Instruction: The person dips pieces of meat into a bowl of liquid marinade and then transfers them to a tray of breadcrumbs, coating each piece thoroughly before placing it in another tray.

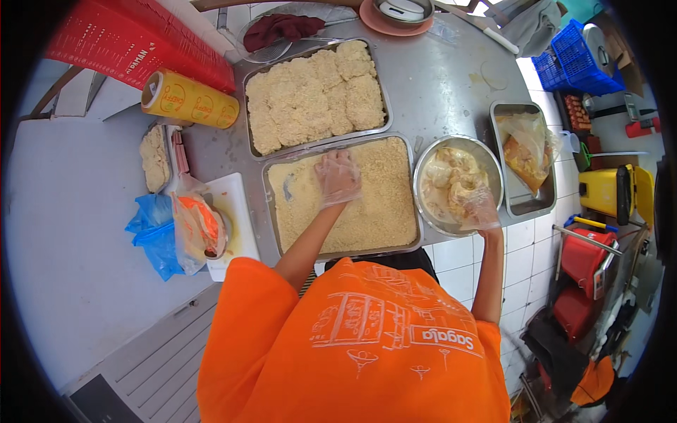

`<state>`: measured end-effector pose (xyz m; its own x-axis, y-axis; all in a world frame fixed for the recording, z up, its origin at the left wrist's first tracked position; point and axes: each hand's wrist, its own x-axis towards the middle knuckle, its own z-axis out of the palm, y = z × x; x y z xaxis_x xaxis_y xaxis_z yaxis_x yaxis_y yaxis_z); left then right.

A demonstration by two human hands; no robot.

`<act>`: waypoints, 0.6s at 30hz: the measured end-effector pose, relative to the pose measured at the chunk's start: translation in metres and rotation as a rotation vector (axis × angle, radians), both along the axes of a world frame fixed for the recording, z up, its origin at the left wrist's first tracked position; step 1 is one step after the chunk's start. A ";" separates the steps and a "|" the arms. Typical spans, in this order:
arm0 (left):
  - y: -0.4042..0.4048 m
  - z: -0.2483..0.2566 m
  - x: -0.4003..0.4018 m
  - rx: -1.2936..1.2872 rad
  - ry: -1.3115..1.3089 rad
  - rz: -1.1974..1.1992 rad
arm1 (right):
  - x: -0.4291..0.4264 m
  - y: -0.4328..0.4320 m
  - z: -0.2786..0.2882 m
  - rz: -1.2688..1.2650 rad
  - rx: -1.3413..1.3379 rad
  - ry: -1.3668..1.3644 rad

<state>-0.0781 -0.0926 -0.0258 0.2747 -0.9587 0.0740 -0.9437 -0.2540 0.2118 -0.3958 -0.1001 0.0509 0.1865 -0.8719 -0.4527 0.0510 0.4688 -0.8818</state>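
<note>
My left hand (338,177), in a clear plastic glove, rests palm down on the pale crumbs (370,222) filling a steel tray (417,211). No piece shows in that hand. In the steel mixing bowl (421,203) to the right, my gloved right hand (478,206) grips a piece of batter-coated meat (465,182). Its fingertips are partly hidden by the wet batter. More coated pieces (439,169) lie in the bowl. Behind the crumb tray, a second steel tray (387,113) holds several crumb-coated pieces (317,95) packed side by side.
Right of the bowl, a deep steel pan (552,203) holds a plastic bag of marinated meat (523,153). At left are a white cutting board (240,211), a blue plastic bag (156,238), a yellow film roll (190,100) and a red box (143,42). A knife (500,39) lies at the back.
</note>
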 end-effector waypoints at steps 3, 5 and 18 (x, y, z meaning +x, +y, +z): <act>0.003 0.004 0.012 0.025 -0.021 -0.003 | -0.008 0.006 -0.016 -0.043 -0.061 -0.023; 0.011 -0.025 0.031 -0.044 0.040 0.002 | -0.004 0.007 -0.007 -0.051 -0.030 0.080; 0.047 -0.027 0.034 0.142 0.148 -0.134 | -0.012 0.011 -0.026 -0.073 -0.179 0.080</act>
